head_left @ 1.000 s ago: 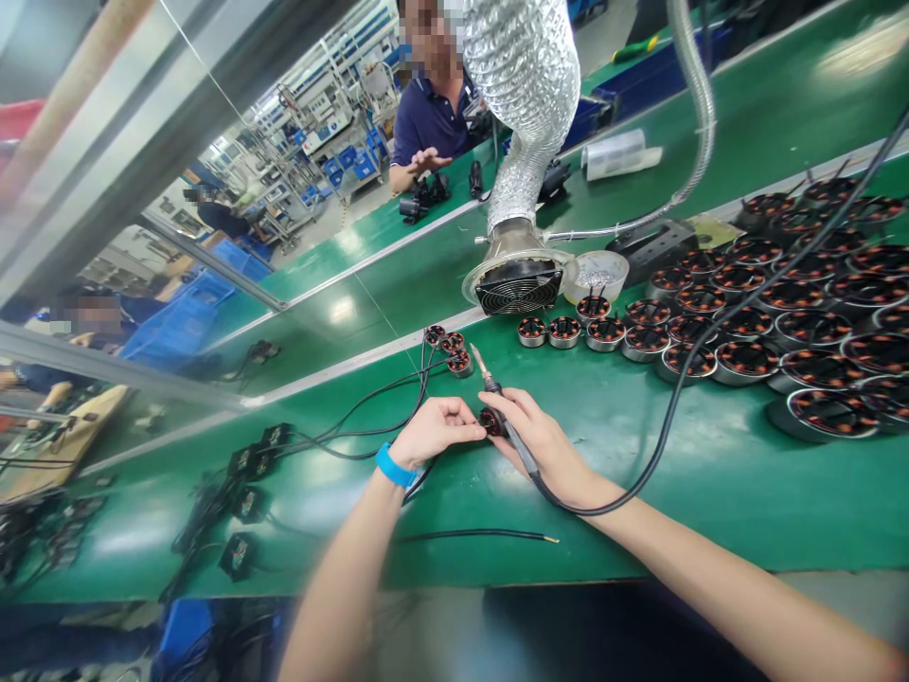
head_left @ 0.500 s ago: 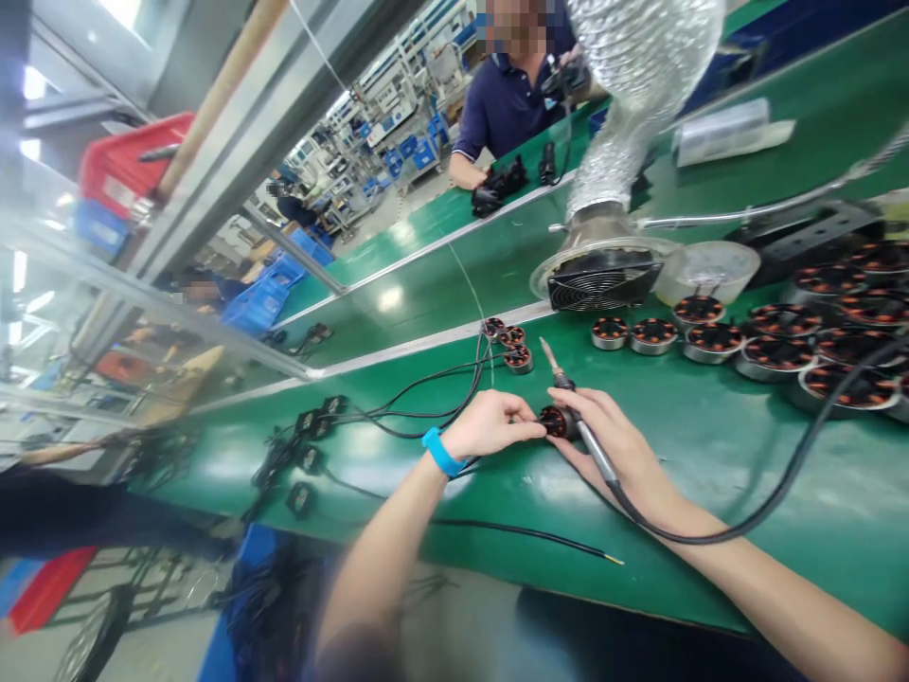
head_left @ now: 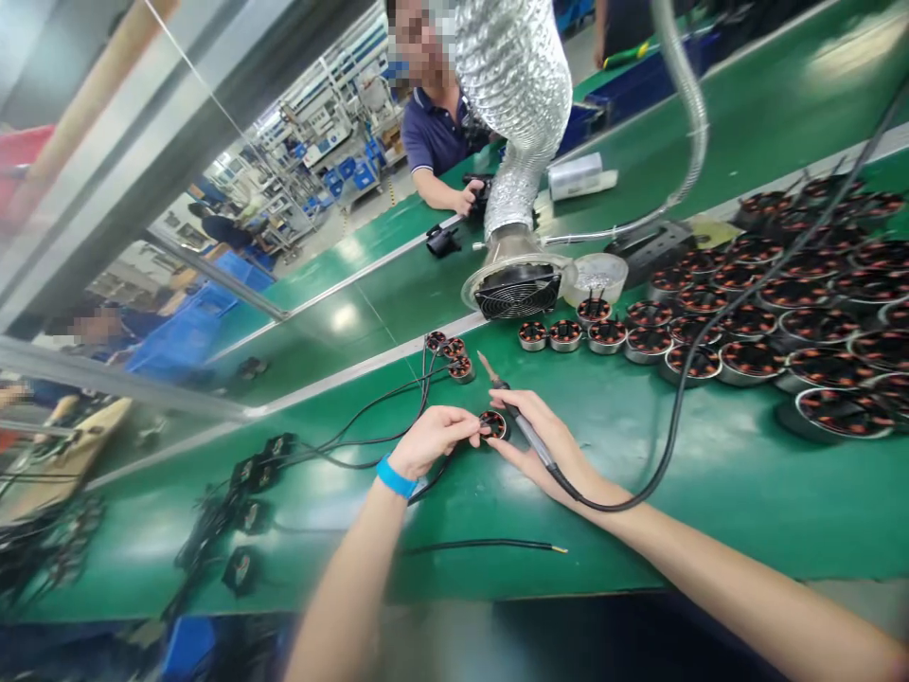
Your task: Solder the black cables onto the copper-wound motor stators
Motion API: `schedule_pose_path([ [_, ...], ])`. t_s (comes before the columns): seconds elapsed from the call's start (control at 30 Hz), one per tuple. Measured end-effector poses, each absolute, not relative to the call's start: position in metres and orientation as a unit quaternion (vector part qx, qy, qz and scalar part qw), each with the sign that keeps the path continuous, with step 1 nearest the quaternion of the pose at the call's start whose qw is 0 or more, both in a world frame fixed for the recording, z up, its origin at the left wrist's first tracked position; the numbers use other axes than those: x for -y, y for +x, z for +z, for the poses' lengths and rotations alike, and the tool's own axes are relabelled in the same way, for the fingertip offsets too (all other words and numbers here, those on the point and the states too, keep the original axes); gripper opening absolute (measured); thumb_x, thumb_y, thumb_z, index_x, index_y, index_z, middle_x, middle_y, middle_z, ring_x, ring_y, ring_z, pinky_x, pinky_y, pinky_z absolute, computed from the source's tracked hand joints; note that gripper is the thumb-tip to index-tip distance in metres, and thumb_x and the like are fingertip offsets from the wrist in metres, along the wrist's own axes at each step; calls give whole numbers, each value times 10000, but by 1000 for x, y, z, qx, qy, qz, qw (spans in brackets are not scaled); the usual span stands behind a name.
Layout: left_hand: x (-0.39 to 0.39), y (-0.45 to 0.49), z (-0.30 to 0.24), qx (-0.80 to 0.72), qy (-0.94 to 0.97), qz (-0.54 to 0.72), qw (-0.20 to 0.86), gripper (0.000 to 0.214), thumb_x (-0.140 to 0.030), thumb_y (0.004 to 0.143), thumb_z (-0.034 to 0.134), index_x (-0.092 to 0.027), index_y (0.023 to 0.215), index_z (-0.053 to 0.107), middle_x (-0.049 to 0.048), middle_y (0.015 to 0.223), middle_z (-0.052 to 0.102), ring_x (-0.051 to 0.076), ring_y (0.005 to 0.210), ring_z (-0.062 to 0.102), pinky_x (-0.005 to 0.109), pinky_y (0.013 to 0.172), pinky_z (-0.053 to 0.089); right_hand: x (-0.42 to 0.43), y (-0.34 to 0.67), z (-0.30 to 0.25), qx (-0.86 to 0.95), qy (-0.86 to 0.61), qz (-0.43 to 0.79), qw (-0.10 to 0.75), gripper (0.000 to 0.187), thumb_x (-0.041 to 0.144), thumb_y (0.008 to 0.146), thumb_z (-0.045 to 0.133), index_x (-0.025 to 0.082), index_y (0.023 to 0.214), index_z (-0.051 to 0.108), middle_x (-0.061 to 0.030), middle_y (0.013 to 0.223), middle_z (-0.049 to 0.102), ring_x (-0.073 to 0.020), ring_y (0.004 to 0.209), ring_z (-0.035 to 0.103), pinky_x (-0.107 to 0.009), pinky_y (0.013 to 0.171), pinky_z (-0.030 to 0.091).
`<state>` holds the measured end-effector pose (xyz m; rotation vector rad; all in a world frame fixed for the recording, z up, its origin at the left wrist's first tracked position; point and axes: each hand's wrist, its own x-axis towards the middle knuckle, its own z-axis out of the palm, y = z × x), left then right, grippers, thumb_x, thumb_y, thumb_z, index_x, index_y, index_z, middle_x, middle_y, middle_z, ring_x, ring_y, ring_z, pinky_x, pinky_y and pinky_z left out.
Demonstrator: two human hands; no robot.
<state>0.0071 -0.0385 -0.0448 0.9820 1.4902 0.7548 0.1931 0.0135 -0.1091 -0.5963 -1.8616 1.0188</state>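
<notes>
I'm seeing, remotely, a flat green bench (head_left: 611, 554), crinkled silver foil duct (head_left: 522, 104) over it, silver-rimmed round motor parts (head_left: 753, 363) clustered right. My right hand (head_left: 562, 443) curls around a grey-black pen-shaped soldering iron (head_left: 529, 431), tip pointing away, black cable (head_left: 668, 455) crossing that cluster. My left hand (head_left: 435, 438) pinches at a small black-and-copper round motor (head_left: 492, 427) between both hands; can't tell if it touches the bench.
</notes>
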Motion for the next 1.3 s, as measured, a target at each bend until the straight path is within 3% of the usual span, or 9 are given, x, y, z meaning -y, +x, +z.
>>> schedule_pose_path([
  [0.23, 35, 12, -43, -648, 370, 342, 571, 372, -466, 718, 785, -118, 787, 676, 15, 646, 664, 42, 448, 305, 244, 453, 121, -8, 196, -106, 778, -198, 352, 481, 444, 106, 970, 502, 267, 1383, 482, -106, 1235, 558, -198, 1120, 636, -343, 955, 568],
  [0.5, 37, 18, -47, -652, 352, 385, 550, 330, -395, 683, 809, -138, 743, 611, 24, 592, 675, 71, 468, 465, 218, 497, 246, -5, 200, -116, 850, -162, 243, 439, 553, 69, 979, 416, 268, 1494, 382, -130, 1318, 539, -232, 1223, 593, -385, 1001, 556],
  [0.73, 28, 11, -58, -643, 338, 378, 574, 325, -356, 665, 799, -166, 756, 552, -5, 516, 639, 49, 374, 370, 212, 425, 165, -3, 192, -112, 832, -215, 298, 417, 521, 95, 958, 422, 261, 1452, 420, -116, 1209, 570, -179, 926, 685, -290, 796, 597],
  [0.83, 27, 11, -61, -638, 337, 371, 585, 322, -356, 676, 795, -171, 801, 563, -17, 523, 636, 43, 353, 329, 210, 408, 150, -4, 191, -114, 823, -216, 311, 423, 475, 112, 967, 431, 261, 1417, 450, -112, 1207, 573, -175, 927, 688, -291, 807, 595],
  [0.93, 32, 11, -63, -635, 352, 390, 567, 346, -397, 710, 799, -157, 859, 600, -2, 571, 652, 65, 431, 450, 195, 459, 270, -6, 194, -113, 804, -194, 322, 460, 449, 108, 968, 460, 255, 1393, 469, -107, 1212, 591, -185, 1023, 680, -306, 884, 584],
  [1.03, 40, 12, -59, -657, 394, 415, 491, 362, -459, 767, 766, -136, 875, 645, 40, 715, 686, 123, 661, 606, 224, 633, 430, -8, 198, -106, 783, -189, 334, 489, 427, 102, 963, 497, 254, 1363, 506, -102, 1224, 608, -193, 1098, 653, -326, 958, 555],
  [1.1, 47, 15, -53, -696, 443, 406, 393, 370, -487, 807, 724, -138, 922, 682, 58, 840, 690, 149, 764, 623, 242, 685, 456, -8, 200, -98, 767, -208, 339, 504, 405, 104, 965, 505, 254, 1340, 531, -101, 1229, 607, -193, 1112, 642, -333, 975, 540],
  [1.23, 66, 36, -43, -728, 593, 287, 191, 435, -424, 789, 738, -225, 1172, 685, 65, 1086, 661, 203, 921, 643, 277, 742, 493, 3, 202, -76, 743, -252, 325, 528, 336, 130, 975, 495, 233, 1288, 558, -90, 1163, 612, -178, 1069, 637, -312, 938, 541],
  [1.3, 71, 46, -42, -722, 641, 227, 130, 420, -351, 792, 696, -267, 1203, 676, 56, 1135, 662, 223, 947, 660, 306, 763, 515, 11, 202, -69, 762, -265, 296, 512, 306, 162, 971, 501, 214, 1264, 571, -81, 1121, 625, -179, 1034, 637, -306, 913, 547],
])
